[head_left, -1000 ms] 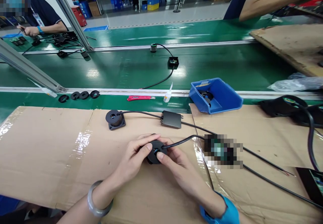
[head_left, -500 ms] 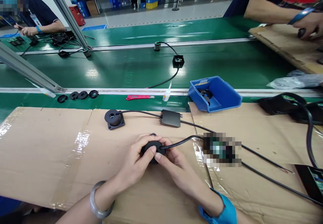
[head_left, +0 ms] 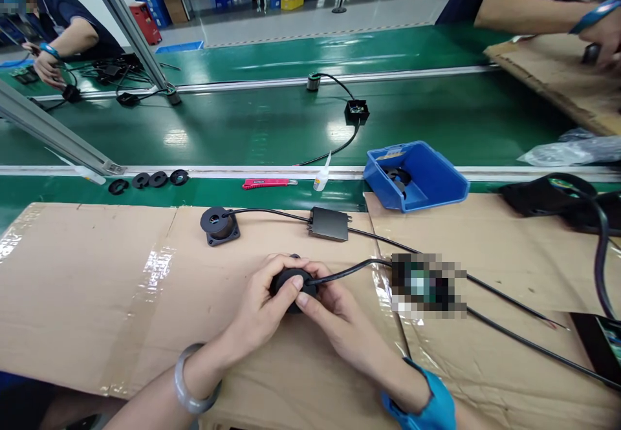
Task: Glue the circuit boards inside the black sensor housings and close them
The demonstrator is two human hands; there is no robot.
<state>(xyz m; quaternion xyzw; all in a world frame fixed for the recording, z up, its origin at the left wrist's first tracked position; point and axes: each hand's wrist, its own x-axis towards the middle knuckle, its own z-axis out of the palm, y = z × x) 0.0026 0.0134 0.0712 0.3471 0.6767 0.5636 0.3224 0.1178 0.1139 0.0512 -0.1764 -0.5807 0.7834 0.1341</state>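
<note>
Both hands grip a round black housing (head_left: 288, 282) low over the cardboard. My left hand (head_left: 264, 301) wraps its left side, thumb pressed on top. My right hand (head_left: 332, 310) holds the right side, its thumb tip close to the left one. A black cable (head_left: 347, 273) leaves the housing on the right and runs to a blurred-out box (head_left: 423, 284). Behind my hands lies a similar round housing on a square base (head_left: 219, 225), wired to a flat black box (head_left: 329, 224). The underside of the held housing is hidden by my fingers.
Beyond the cardboard (head_left: 87, 275) lie several black slotted discs (head_left: 158, 179), a red utility knife (head_left: 266, 184), a small glue bottle (head_left: 322, 174) and a blue bin (head_left: 422, 181) with black parts. A wired box (head_left: 357, 112) sits on the green belt (head_left: 242, 126). Co-workers work across it.
My hands stay on the housing with almost no movement. On the belt, the wired box has shifted right. The co-worker at the left has lowered a hand toward the black parts.
</note>
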